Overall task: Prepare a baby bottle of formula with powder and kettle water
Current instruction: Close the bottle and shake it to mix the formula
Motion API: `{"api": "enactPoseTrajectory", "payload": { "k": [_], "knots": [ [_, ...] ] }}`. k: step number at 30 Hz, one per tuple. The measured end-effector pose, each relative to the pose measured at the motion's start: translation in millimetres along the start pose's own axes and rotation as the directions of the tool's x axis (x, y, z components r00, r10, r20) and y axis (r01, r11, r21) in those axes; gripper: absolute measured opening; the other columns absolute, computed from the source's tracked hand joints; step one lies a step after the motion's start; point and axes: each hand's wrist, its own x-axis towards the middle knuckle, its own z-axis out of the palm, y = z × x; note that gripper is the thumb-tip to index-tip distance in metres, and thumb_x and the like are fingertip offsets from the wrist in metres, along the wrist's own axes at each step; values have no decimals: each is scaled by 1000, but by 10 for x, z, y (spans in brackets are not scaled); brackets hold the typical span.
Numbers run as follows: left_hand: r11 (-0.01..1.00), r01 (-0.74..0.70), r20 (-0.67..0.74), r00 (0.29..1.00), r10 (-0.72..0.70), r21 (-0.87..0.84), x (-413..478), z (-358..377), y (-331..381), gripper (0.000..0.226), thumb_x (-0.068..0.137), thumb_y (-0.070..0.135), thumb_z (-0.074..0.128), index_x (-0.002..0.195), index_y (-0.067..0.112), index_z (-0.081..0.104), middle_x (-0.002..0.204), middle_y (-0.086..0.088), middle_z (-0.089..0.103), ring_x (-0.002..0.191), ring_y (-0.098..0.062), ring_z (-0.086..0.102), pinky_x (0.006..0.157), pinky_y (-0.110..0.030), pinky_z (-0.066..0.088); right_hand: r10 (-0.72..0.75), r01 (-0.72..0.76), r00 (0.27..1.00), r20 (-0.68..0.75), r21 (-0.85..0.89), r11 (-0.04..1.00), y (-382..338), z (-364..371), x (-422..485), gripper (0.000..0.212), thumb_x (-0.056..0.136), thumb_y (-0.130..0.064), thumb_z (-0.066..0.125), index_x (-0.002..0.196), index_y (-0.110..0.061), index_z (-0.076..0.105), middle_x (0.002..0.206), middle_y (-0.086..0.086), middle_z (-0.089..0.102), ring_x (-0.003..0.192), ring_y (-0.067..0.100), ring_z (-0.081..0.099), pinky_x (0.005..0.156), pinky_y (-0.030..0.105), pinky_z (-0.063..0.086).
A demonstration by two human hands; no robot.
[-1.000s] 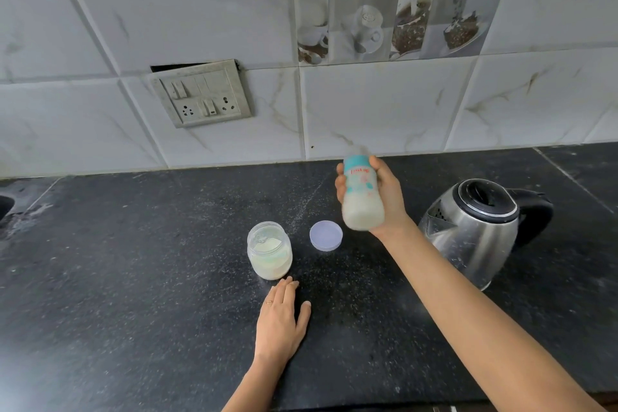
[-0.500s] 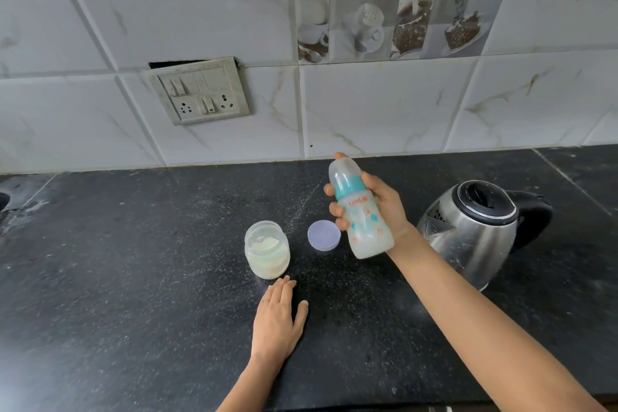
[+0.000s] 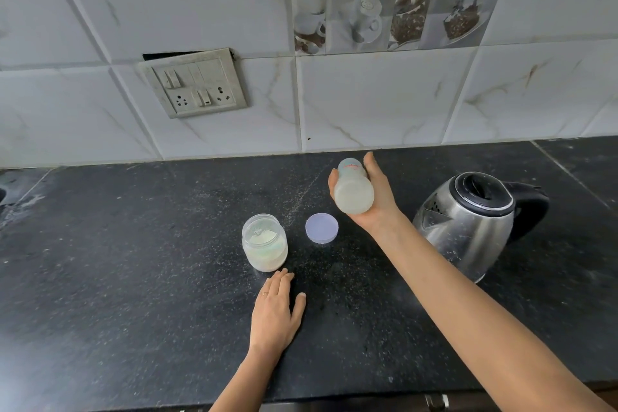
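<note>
Task item: the baby bottle (image 3: 354, 191) is off the bench (image 3: 133, 278), held above it at 1 o'clock of the jar lid (image 3: 321, 227). It is tipped well over, base toward the camera and top end pointing to 12 o'clock, at the tiled wall (image 3: 384, 100).
Right hand: the right hand (image 3: 379, 199) has its fingers and thumb curled round the bottle's body, gripping it.
Left hand: the left hand (image 3: 276, 308) lies flat on the bench with fingers straight and together, holding nothing. It sits at 6 o'clock of the powder jar (image 3: 265, 242), fingertips close to it; contact cannot be confirmed.
Contents: the bottle shows a cloudy, milky liquid. Judged: powder and water are both already in.
Step in hand: judged to be mixing, by shaking or tilting. The top end is blurred, so whether the cap is fitted cannot be told for certain.
Outstanding: judged to be finishing the mix, standing the bottle upright and closing the jar.
Powder jar: upright, open, pale powder inside, at 8 o'clock of the bottle.
Jar lid: flat on the bench at 3 o'clock of the jar, apart from it.
Kettle: the steel kettle (image 3: 468, 221) stands at 3 o'clock of the bottle, near the right forearm, lid apparently down.
Obstructions: nothing lies between bottle and bench. The open jar is the spill risk, being so near the left hand.
Surroundings: the switch plate (image 3: 194, 84) is on the wall at 11 o'clock of the jar. Pale specks are scattered over the bench.
</note>
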Motion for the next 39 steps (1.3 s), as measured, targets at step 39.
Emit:
{"api": "enactPoseTrajectory", "payload": {
  "k": [39],
  "knots": [
    [1000, 10, -35, 999, -10, -8, -9, 20, 30, 41, 92, 31, 56, 125, 8, 54, 133, -9, 55, 126, -26, 47, 109, -39, 36, -17, 344, 934, 356, -913, -220, -198, -1053, -81, 61, 78, 1, 71, 119, -35, 43, 116, -17, 53, 114, 6, 53, 96, 24, 48]
  ]
}}
